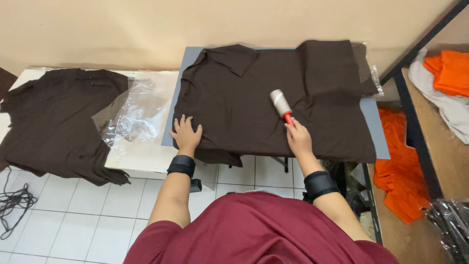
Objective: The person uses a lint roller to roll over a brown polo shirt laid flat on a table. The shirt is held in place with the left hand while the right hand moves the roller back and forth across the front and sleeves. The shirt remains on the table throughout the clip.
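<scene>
A dark brown shirt (254,93) lies spread over a grey board (376,127) in front of me. My left hand (186,133) rests flat on the shirt's near left edge, fingers apart, pinning the cloth. My right hand (298,139) grips the red handle of a lint roller (281,103), whose pale roll lies on the middle of the shirt. Both wrists wear black bands.
A second dark brown garment (53,122) lies on a white table (141,156) at the left, beside crumpled clear plastic (139,115). Orange cloth (452,71) and white cloth sit on a wooden shelf at the right, more orange cloth (398,171) below. Black cord (14,203) lies on the tiled floor.
</scene>
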